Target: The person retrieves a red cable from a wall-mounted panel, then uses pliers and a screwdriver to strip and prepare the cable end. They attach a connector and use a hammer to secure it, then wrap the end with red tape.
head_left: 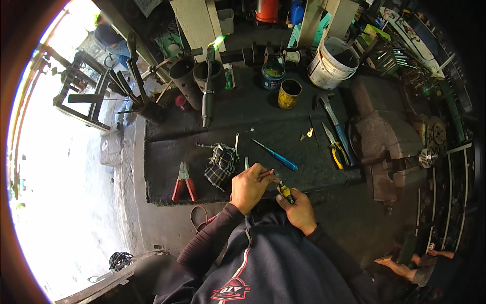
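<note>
My left hand (249,187) is closed on the end of a thin reddish cable (267,174) above the bench's near edge. Close beside it, my right hand (302,212) grips a small yellow-and-black-handled tool (286,193), its metal tip near the cable end; its exact kind is unclear. A red cable loop (192,215) hangs by my left forearm. Just beyond my hands lies a blue screwdriver (277,155). Left of them are a crumpled plaid cloth (221,164) and red-handled pliers (184,183). Yellow-and-black pliers (334,149) and a blue-handled hammer (333,119) lie to the right.
A large vise (387,137) stands at the bench's right end. Along the back are a yellow can (289,95), a blue jar (273,81), a stained white bucket (326,76) and upright metal tubes (186,83). Another person's bare limb (397,266) shows at lower right.
</note>
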{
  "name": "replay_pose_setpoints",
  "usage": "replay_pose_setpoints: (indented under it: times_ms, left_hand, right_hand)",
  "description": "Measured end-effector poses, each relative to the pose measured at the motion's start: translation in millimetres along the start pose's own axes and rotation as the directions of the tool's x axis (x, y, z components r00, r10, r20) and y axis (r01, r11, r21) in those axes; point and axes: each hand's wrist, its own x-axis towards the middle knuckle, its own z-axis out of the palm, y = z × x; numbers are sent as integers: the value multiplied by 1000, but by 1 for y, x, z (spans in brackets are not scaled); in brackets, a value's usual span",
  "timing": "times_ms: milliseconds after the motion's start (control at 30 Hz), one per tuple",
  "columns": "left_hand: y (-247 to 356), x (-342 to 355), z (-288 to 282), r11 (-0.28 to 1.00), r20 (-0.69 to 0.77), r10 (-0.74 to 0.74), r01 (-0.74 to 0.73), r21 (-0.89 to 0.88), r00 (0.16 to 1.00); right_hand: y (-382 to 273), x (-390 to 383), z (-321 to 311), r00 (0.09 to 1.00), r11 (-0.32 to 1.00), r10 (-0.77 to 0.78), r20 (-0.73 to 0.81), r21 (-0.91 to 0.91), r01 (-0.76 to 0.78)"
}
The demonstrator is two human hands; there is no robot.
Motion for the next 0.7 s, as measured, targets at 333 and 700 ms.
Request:
replay_pose_setpoints:
  times_ms: [333, 700]
  left_hand:
    - [-12, 14, 12, 953, -177, -287, 299, 45, 942]
    - [8, 6, -27, 687, 170, -229, 283, -669, 958]
  right_hand:
    - [27, 35, 14, 906, 836, 414, -89, 431, -340]
    - [73, 102, -86, 946, 417, 56, -319, -854, -312]
